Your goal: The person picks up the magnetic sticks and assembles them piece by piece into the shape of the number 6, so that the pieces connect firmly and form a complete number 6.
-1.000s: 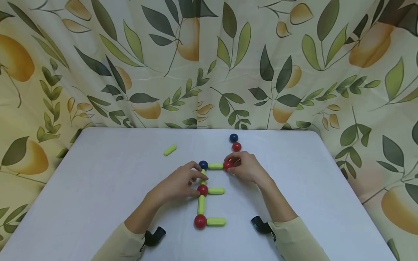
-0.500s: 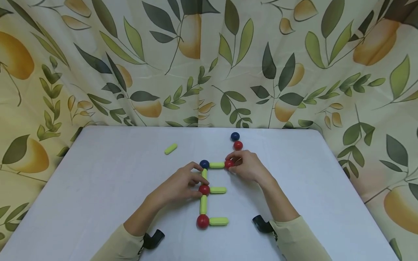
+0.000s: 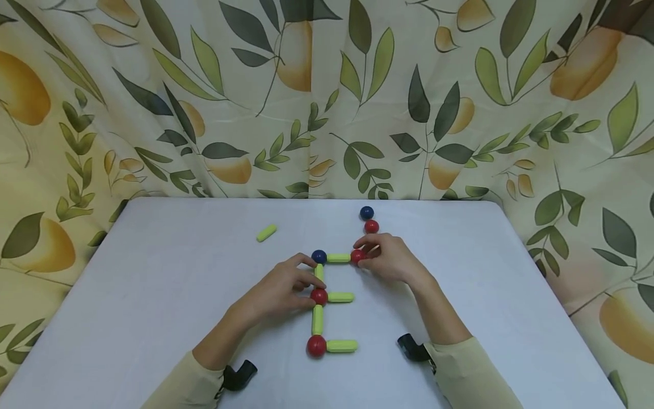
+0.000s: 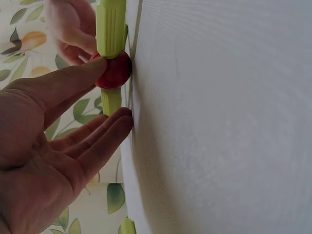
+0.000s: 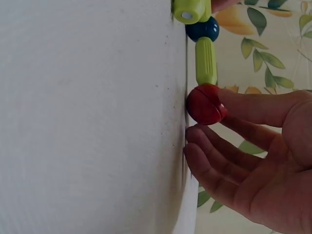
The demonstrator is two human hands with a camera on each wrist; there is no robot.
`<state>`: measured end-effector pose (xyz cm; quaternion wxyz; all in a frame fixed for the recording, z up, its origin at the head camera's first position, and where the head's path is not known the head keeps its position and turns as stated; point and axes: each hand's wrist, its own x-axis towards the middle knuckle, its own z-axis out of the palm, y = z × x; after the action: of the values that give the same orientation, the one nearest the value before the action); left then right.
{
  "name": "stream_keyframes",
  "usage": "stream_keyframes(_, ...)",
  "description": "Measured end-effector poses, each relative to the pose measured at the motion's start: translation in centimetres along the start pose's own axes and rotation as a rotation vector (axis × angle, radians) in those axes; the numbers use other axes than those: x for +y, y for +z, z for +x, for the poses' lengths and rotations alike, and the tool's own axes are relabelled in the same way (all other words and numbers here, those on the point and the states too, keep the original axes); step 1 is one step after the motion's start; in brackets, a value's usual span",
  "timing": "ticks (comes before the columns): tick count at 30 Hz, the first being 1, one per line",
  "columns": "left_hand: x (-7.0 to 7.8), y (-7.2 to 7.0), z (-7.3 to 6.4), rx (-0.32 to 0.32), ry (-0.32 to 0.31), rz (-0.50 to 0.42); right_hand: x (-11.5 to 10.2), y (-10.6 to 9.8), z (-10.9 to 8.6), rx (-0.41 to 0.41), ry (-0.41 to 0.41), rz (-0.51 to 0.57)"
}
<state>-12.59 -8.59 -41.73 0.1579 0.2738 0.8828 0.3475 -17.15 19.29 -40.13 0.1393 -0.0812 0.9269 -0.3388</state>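
Green magnetic sticks and balls make an upright figure with three arms to the right. My left hand spans its upper upright stick. The left thumb presses the middle red ball, and the fingertips reach up near the corner blue ball. At the top right, my right hand pinches a red ball at the end of the top green stick. The right wrist view shows this ball touching the stick. Below, a red ball joins the lower upright stick and bottom stick.
Beyond my right hand, a loose red ball lies close to a dark blue ball. A loose green stick lies at the back left of the white table. A fruit-patterned curtain hangs behind.
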Motion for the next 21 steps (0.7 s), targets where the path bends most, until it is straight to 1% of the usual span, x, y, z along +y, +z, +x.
stream_keyframes(5, -0.1, 0.0, -0.1, 0.005, 0.006, -0.009, 0.3, -0.6, -0.1, 0.031, -0.025, 0.013)
stream_keyframes(11, 0.0, 0.0, -0.1, 0.005, -0.008, -0.008, 0.4, -1.0, 0.0, 0.076, -0.010, 0.034)
stream_keyframes(17, 0.0, -0.1, -0.1, 0.007, -0.021, -0.011, 0.2, -1.1, 0.1, 0.110, -0.017, 0.035)
stream_keyframes(21, 0.0, -0.1, -0.1, 0.004, -0.032, -0.016, 0.3, -1.2, 0.2, 0.162, 0.002, 0.047)
